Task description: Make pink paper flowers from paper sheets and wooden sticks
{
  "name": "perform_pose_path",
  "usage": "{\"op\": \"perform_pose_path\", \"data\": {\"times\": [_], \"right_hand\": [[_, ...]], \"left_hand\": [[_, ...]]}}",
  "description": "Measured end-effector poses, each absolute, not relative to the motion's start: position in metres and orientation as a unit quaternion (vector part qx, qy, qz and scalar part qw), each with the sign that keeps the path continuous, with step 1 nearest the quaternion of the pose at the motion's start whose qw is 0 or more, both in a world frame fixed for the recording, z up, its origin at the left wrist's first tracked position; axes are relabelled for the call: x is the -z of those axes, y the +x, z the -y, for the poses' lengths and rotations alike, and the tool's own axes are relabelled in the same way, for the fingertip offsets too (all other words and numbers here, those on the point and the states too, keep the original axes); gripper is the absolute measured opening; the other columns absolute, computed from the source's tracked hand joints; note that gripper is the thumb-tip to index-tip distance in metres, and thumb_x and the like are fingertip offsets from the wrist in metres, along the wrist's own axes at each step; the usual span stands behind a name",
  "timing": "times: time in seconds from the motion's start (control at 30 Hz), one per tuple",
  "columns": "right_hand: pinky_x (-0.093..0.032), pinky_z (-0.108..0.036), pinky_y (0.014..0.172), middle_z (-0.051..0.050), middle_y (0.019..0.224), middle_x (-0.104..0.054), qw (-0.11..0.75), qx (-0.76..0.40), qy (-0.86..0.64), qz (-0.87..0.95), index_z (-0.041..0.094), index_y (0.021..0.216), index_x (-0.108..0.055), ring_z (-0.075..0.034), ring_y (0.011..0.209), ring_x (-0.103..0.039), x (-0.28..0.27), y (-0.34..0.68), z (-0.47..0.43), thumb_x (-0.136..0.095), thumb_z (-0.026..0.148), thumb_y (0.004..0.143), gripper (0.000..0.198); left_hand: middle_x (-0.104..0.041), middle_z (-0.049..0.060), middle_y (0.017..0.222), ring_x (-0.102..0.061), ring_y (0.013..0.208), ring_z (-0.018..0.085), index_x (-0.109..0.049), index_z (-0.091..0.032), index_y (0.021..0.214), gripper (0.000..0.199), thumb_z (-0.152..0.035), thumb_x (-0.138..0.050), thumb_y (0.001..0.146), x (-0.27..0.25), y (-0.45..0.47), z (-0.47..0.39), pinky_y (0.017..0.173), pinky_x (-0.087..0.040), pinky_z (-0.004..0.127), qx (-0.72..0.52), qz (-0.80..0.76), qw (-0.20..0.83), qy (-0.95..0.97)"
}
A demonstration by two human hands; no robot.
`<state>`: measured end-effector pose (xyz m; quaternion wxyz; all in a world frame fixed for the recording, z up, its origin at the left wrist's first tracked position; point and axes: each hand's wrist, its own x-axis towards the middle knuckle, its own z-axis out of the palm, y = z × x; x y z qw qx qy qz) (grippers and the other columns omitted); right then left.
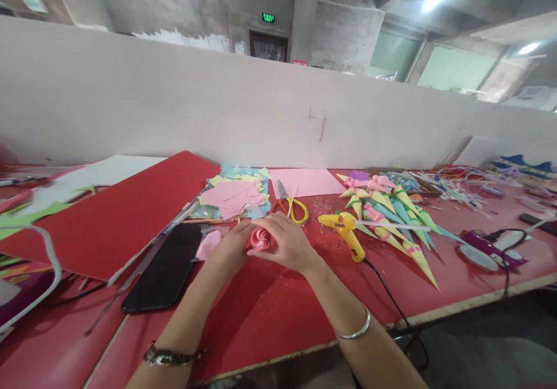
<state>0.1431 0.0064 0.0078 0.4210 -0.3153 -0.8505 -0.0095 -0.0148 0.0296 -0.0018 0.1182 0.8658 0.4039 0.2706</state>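
Between my two hands is a small pink spiral rosette, which looks like rolled or pleated paper. My left hand grips it from the left, and my right hand curls round its right side with thumb and fingers. Just beyond my fingers lie yellow-and-red-handled scissors, blades pointing away. To the right, a yellow hot glue gun rests on the table with a long glue stick in its back. A pile of pink paper pieces sits behind my left hand.
A black phone lies left of my left forearm, beside a large red sheet. Several yellow and blue paper cones are heaped at the right. A pink sheet lies at the back against a white partition. The glue gun's cord hangs over the front edge.
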Motion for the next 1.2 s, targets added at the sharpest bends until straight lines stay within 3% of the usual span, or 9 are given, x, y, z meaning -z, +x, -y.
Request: {"op": "perform_pose_path", "data": {"times": [0.2, 0.47, 0.63, 0.97, 1.2], "right_hand": [[-0.042, -0.029, 0.081, -0.006, 0.091, -0.058, 0.432, 0.001, -0.319, 0.844, 0.018, 0.102, -0.053, -0.017, 0.087, -0.051, -0.008, 0.143, -0.007, -0.053, 0.043, 0.078, 0.035], [-0.041, -0.031, 0.085, -0.007, 0.103, -0.054, 0.429, -0.065, -0.311, 0.846, 0.021, 0.113, -0.047, -0.018, 0.097, -0.049, -0.007, 0.145, -0.005, -0.057, 0.041, 0.075, 0.044], [-0.043, -0.029, 0.080, -0.006, 0.093, -0.056, 0.452, -0.078, -0.313, 0.832, 0.018, 0.101, -0.053, -0.017, 0.089, -0.052, -0.007, 0.145, -0.003, -0.057, 0.040, 0.075, 0.034], [-0.042, -0.031, 0.081, -0.007, 0.096, -0.056, 0.455, -0.064, -0.328, 0.825, 0.019, 0.107, -0.048, -0.019, 0.092, -0.051, -0.008, 0.142, -0.001, -0.056, 0.040, 0.076, 0.039], [-0.043, -0.025, 0.067, -0.001, 0.076, -0.052, 0.551, -0.155, -0.329, 0.751, 0.017, 0.080, -0.053, -0.014, 0.072, -0.050, -0.006, 0.134, -0.004, -0.061, 0.035, 0.072, 0.020]], "left_hand": [[-0.056, 0.007, 0.090, -0.054, 0.086, 0.019, -0.057, -0.014, 0.092, 0.038, 0.005, -0.042, 0.063, 0.004, -0.014, -0.032, 0.078, -0.045, 0.034, -0.297, -0.389, 0.108, 0.865], [-0.057, 0.008, 0.100, -0.055, 0.094, 0.020, -0.055, -0.017, 0.102, 0.052, 0.007, -0.044, 0.057, 0.001, -0.013, -0.026, 0.081, -0.045, 0.035, -0.293, -0.421, 0.123, 0.850], [-0.061, 0.007, 0.096, -0.055, 0.094, 0.019, -0.058, -0.017, 0.101, 0.052, 0.008, -0.038, 0.059, -0.003, -0.009, -0.025, 0.086, -0.042, 0.036, -0.307, -0.401, 0.138, 0.852], [-0.065, 0.006, 0.085, -0.057, 0.083, 0.019, -0.063, -0.017, 0.087, 0.030, -0.002, -0.043, 0.070, -0.004, -0.010, -0.024, 0.078, -0.044, 0.031, -0.312, -0.353, 0.188, 0.862], [-0.061, 0.001, 0.063, -0.056, 0.067, 0.018, -0.061, -0.016, 0.073, 0.015, -0.012, -0.046, 0.073, -0.006, -0.010, -0.022, 0.065, -0.044, 0.026, -0.285, -0.388, 0.225, 0.847]]}}
